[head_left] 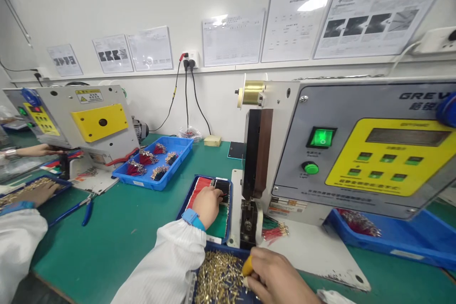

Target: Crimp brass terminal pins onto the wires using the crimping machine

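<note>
My left hand, with a blue wrist strap, reaches into a blue tray of red, black and green wires. Its fingers are bent together over the black wires; what they grip is too small to tell. My right hand is curled at the right edge of a bin of gold metal terminals, with a yellow cover on one finger. Whatever it pinches cannot be made out. Just beyond it stands the crimping head of a machine.
Finished wires lie on the machine's base plate. Blue trays with wire bundles stand at the centre left and right. At the left, another person's hands work near a second machine, beside blue pliers.
</note>
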A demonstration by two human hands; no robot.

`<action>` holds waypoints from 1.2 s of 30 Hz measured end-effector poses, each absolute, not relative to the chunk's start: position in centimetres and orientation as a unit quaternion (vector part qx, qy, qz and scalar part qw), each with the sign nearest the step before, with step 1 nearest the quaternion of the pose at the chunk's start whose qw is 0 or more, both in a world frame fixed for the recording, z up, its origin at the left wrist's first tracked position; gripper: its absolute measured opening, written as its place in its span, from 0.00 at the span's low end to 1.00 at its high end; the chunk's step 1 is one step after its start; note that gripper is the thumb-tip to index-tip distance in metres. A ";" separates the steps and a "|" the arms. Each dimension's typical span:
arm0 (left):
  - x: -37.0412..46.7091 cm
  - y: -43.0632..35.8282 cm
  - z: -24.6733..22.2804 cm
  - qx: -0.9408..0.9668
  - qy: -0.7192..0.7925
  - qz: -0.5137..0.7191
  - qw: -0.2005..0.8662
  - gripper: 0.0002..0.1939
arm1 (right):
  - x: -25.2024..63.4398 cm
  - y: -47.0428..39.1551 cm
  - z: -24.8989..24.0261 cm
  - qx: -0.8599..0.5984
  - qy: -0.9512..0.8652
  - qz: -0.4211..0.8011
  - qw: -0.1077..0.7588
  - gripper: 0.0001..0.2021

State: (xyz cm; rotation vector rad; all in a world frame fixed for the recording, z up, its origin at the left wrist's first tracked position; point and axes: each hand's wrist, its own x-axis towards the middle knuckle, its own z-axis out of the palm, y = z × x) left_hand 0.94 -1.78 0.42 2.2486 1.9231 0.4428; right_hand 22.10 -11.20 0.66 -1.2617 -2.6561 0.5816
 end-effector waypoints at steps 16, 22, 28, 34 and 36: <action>1.0 -0.5 -0.3 0.740 0.648 0.169 0.053 0.12 | 22.4 -11.1 1.2 -0.430 -0.841 0.280 0.172 0.05; 0.8 -0.6 -0.3 0.732 0.653 0.182 0.067 0.11 | 22.4 -11.1 0.7 -0.448 -0.823 0.308 0.168 0.05; 0.7 -0.5 -0.5 0.731 0.652 0.190 0.070 0.11 | 22.3 -11.2 1.2 -0.435 -0.836 0.293 0.160 0.05; 0.6 -0.2 -0.7 0.724 0.654 0.207 0.071 0.11 | 22.4 -11.1 1.3 -0.447 -0.820 0.320 0.157 0.06; 0.5 -0.2 -0.7 0.725 0.652 0.210 0.072 0.10 | 22.4 -11.1 1.2 -0.447 -0.820 0.323 0.152 0.06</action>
